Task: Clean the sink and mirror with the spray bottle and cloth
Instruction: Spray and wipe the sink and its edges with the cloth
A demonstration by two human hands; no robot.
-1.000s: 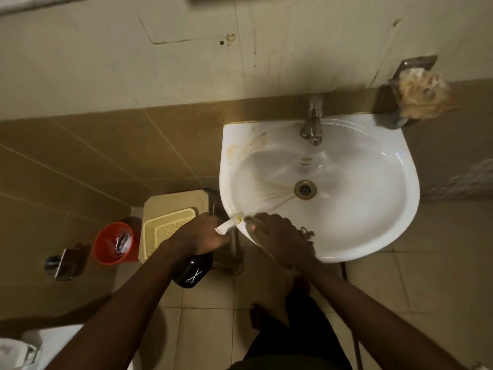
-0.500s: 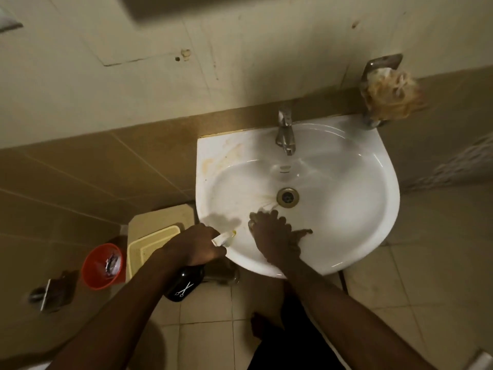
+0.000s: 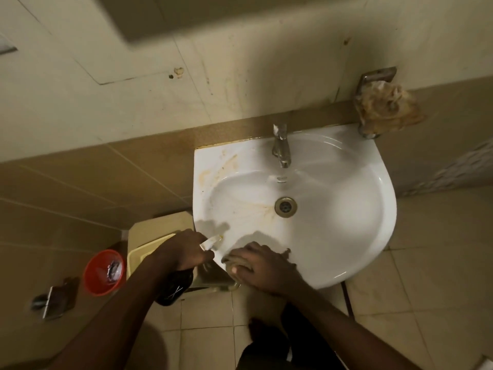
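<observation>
A bottle is being gripped tight by the left hand. A cloth is being pressed on the sink rim by the right hand.

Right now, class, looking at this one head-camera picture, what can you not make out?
- Mirror: cut off by the top edge of the head view.
- Cloth: mostly hidden under the right hand.
- Spray bottle: its trigger is covered by the left hand.
</observation>
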